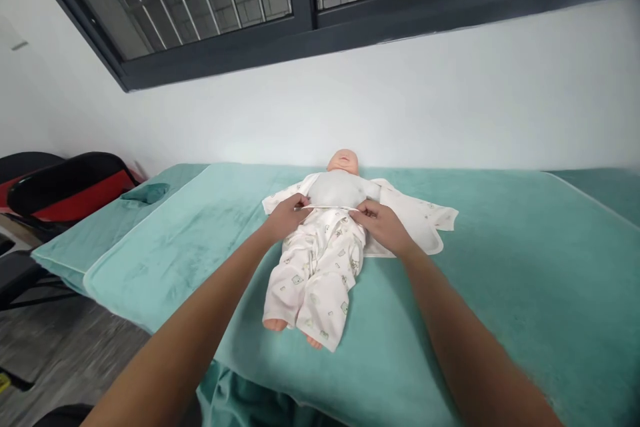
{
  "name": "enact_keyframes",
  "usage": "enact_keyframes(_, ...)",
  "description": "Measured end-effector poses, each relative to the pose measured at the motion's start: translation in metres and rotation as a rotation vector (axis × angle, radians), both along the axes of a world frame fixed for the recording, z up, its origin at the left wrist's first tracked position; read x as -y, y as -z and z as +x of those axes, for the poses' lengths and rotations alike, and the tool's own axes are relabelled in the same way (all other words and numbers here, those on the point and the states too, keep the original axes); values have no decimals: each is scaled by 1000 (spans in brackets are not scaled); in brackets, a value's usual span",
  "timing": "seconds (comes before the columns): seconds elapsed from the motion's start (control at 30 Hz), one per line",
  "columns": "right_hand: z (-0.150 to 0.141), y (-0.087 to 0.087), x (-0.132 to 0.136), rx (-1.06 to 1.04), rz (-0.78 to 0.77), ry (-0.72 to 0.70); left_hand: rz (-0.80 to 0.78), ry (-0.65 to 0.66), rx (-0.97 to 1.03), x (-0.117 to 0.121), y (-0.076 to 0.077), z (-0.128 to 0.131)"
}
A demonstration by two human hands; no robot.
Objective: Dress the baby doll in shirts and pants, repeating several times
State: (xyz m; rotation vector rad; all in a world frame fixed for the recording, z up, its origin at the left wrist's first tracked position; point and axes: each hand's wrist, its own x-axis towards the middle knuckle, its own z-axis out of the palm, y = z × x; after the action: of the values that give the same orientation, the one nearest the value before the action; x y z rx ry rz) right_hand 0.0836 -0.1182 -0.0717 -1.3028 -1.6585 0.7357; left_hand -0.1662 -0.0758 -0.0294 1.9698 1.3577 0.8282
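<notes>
A baby doll [343, 160] lies on its back, head toward the wall and feet toward me. White printed baby pants [320, 267] cover its legs, with the toes showing below the cuffs. My left hand [291, 215] pinches the waistband at one side of the belly. At the other side my right hand [380, 220] grips the same waistband, fingers closed. A white printed baby shirt [407, 217] is spread under the doll's back. One sleeve covers the arm on the left; the right part lies flat on the bed. The torso [335, 189] looks pale grey-white.
The doll rests on a bed with a teal cover [500, 280], its far edge along a white wall [350, 107]. Above is a dark-framed window [310, 33] with metal bars. Black and red chairs [75, 190] stand at the left.
</notes>
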Motion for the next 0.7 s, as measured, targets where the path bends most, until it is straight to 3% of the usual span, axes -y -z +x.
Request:
enact_keyframes(0.13, -4, 9, -12, 45, 212, 198, 27, -149, -23, -29, 0, 10)
enact_keyframes(0.2, -4, 12, -19, 85, 232, 227, -27, -146, 62, -44, 5, 16)
enact_keyframes(0.3, 0, 13, -27, 177, 199, 254, -72, -105, 186, -64, 21, 23)
enact_keyframes(0.43, 4, 11, -41, 254, 171, 350, -50, -156, 265, -77, 47, 29)
enact_keyframes(0.53, 3, 7, -53, 304, 201, 348, 46, -164, 253, -77, 55, 29)
enact_keyframes(0.7, -4, -11, -68, 411, 439, 180, 329, 19, 151, -73, 52, 27)
